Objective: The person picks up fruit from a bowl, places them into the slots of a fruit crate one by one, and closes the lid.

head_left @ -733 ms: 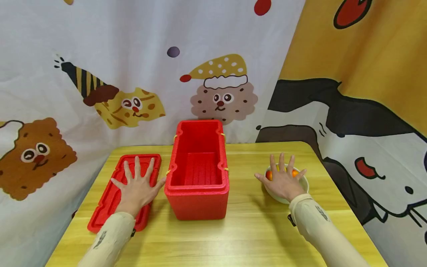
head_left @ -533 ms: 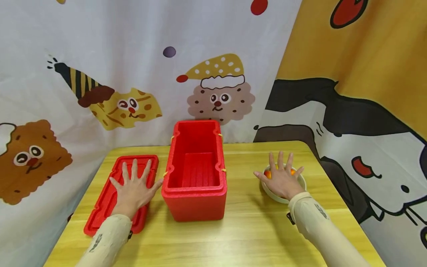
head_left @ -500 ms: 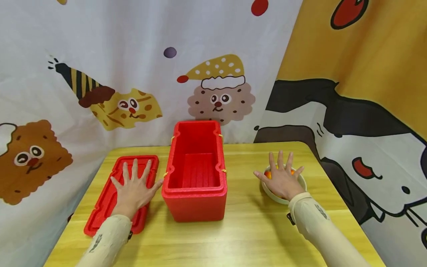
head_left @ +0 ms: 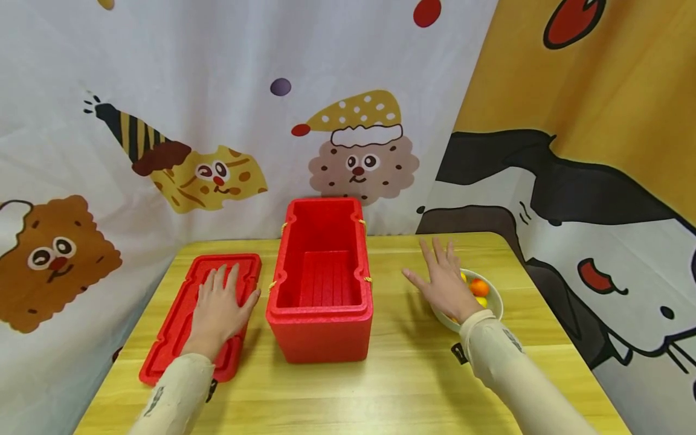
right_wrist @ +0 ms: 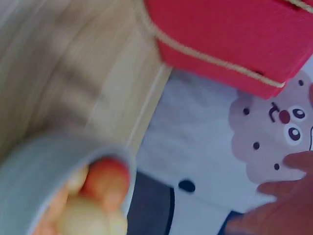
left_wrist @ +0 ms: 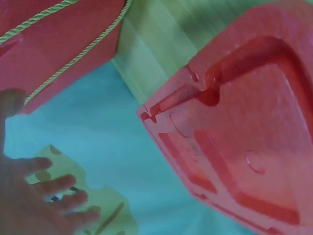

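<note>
My left hand (head_left: 219, 314) hovers over a red lid (head_left: 176, 329) at the left of the table, fingers extended and holding nothing. In the left wrist view the hand (left_wrist: 34, 200) appears apart from that lid (left_wrist: 264, 161). A deep red box (head_left: 321, 335), its top uncovered and its inside bare, stands mid-table. To the right, my right hand (head_left: 448, 287) is spread over the left side of a pale bowl (head_left: 499, 309), partly hiding it. Inside the bowl lie an orange-red round fruit (head_left: 478, 287) and several yellowish ones (right_wrist: 80, 218), blurred in the right wrist view.
Thin yellow cord (left_wrist: 73, 61) runs along the box's sides. The wooden table (head_left: 337, 399) ends at a curtain (head_left: 228, 72) printed with cartoon figures. Bare tabletop (head_left: 397, 344) lies between the box and the bowl.
My right hand has shifted left and slightly up, uncovering more of the bowl's fruit. My left hand's fingers have drawn closer together. Box, lid and bowl stay in place.
</note>
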`<state>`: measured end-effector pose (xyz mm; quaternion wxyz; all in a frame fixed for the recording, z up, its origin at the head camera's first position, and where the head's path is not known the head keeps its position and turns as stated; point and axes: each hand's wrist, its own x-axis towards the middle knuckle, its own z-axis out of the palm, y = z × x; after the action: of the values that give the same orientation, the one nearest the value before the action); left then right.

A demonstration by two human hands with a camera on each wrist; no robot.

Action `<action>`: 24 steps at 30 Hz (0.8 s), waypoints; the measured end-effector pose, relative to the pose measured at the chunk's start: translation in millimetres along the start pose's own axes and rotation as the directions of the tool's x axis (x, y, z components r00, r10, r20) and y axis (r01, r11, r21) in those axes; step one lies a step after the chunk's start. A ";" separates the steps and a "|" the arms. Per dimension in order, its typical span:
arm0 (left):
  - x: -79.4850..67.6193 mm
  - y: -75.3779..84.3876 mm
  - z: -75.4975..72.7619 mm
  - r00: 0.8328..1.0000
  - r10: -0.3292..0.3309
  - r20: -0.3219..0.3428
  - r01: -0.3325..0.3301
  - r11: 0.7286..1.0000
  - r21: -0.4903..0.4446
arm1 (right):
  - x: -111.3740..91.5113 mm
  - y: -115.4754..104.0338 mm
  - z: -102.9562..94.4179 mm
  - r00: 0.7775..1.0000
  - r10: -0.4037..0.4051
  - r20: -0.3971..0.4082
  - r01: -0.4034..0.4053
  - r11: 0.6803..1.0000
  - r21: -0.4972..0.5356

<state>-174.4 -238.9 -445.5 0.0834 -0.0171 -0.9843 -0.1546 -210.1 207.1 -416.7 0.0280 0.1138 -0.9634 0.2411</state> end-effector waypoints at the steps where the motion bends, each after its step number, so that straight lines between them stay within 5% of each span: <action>1: -0.2 -0.3 -0.8 1.000 0.000 -0.015 -0.001 0.999 -0.035 | 2.0 -4.9 0.2 1.000 -0.020 -0.012 0.021 0.997 0.070; 4: -1.1 -0.1 -2.8 0.999 -0.019 -0.044 0.012 0.987 -0.158 | 8.4 -21.5 1.3 0.996 -0.068 -0.059 0.081 0.959 0.272; 8: -2.3 1.2 -3.9 0.997 -0.048 -0.063 0.029 0.962 -0.270 | 17.8 -40.9 5.8 0.985 -0.125 -0.118 0.166 0.868 0.467; 12: -2.0 3.1 -2.8 0.996 -0.044 -0.075 0.018 0.948 -0.318 | 23.7 -50.1 10.6 0.977 -0.154 -0.146 0.209 0.814 0.541; 16: 0.4 6.8 -1.5 0.994 0.001 -0.108 -0.045 0.915 -0.402 | 22.7 -48.0 13.0 0.980 -0.144 -0.135 0.195 0.815 0.546; 19: 1.7 12.3 -3.6 0.989 0.064 -0.135 -0.127 0.835 -0.536 | 20.2 -43.1 13.6 0.983 -0.135 -0.122 0.179 0.828 0.531; 24: 4.6 31.4 -12.5 0.976 0.169 -0.139 -0.215 0.628 -0.748 | 15.3 -32.3 15.4 0.989 -0.105 -0.101 0.141 0.856 0.497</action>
<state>-175.1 -212.9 -423.6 0.1120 -0.1508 -0.8188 -0.5425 -217.5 169.0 -413.8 0.0468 0.1699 -0.8565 0.4851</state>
